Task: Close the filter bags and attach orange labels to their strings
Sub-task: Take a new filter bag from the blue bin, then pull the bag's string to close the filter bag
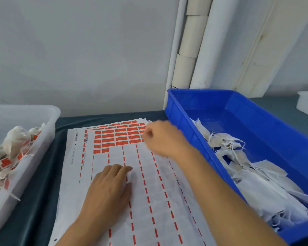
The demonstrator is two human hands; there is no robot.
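Orange labels (120,137) are picked at by the curled, blurred right hand (161,139), grip unclear, while the label sheet (167,201) is pressed flat by the open left hand (110,189); a tear is risked.

Single view, head-mounted, wide-angle. Looks forward and steeply down onto the desk (41,210) from close range, over the label sheet (149,192), which fills the lower centre. Wall rises behind the sheet; straight lines bow toward the frame edges. Clear bin (48,121) is cut off left of the sheet, blue bin (212,96) runs out of frame to its right. No second view to compare.
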